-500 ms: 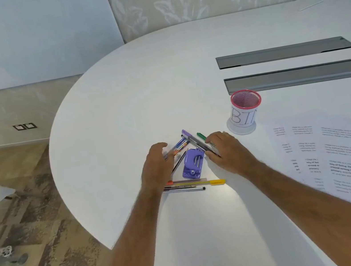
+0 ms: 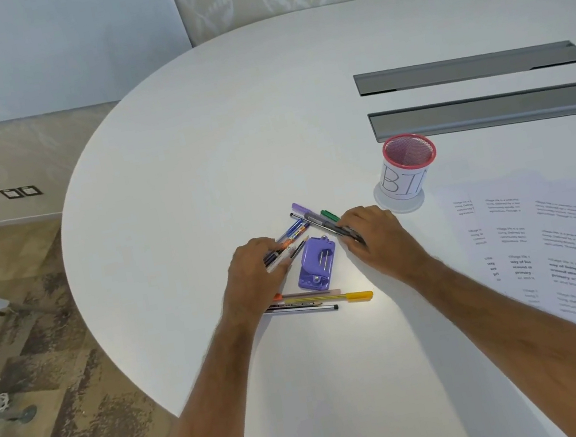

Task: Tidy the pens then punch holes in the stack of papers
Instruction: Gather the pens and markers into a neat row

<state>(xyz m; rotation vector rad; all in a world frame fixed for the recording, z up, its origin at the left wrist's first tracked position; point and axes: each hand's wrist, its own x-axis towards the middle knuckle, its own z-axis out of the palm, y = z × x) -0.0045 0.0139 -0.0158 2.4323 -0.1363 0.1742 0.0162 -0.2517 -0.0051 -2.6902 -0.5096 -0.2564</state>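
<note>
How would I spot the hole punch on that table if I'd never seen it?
On the white table, look between the left hand and right hand. The hole punch lies flat there, ringed by pens. It alone is a broad, purple, blocky slab, not a thin stick.

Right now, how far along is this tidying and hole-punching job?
Barely started. The pink mesh cup holds no pens. Left hand and right hand each gather a pen cluster beside the purple hole punch. The yellow-capped pen group and printed papers wait untouched.
</note>
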